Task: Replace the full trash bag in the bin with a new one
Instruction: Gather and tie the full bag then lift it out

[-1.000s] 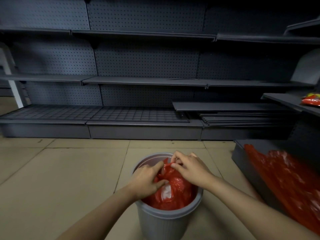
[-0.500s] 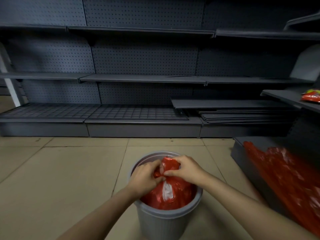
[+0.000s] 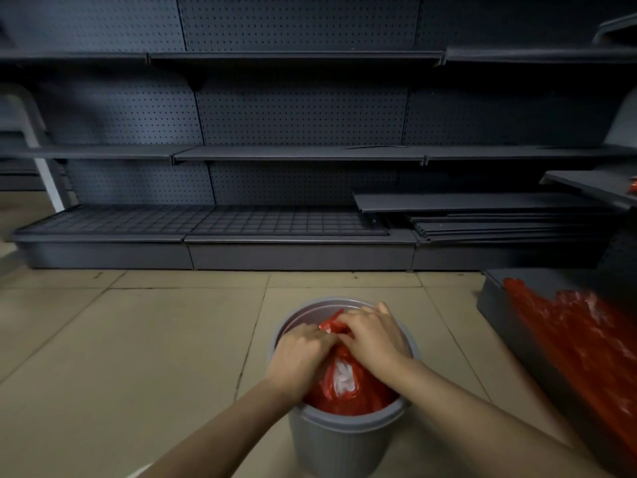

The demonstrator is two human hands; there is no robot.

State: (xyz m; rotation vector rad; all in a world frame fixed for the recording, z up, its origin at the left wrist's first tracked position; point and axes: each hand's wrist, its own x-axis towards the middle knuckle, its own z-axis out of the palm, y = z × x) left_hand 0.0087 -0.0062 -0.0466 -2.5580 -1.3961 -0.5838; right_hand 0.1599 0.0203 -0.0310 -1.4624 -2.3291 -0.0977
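Observation:
A grey ribbed bin (image 3: pixel 344 443) stands on the floor just in front of me. Inside it sits a full red trash bag (image 3: pixel 348 388) with something white showing through its side. My left hand (image 3: pixel 296 357) and my right hand (image 3: pixel 374 336) are both over the bin's mouth. Each pinches the gathered red plastic at the bag's top, fingertips close together. A twisted tip of the bag sticks out beyond my fingers. The bag's lower part is hidden by the bin wall.
A spread of red plastic (image 3: pixel 579 343) lies on a low grey base shelf (image 3: pixel 496 298) at the right. Dark pegboard shelving (image 3: pixel 293 153) runs along the wall ahead, with loose shelf boards (image 3: pixel 482 215) stacked at the right. Beige tiled floor (image 3: pixel 138 339) lies to the left.
My hands have drawn closer together on the top of the red bag and bunched it tighter. The view has shifted slightly.

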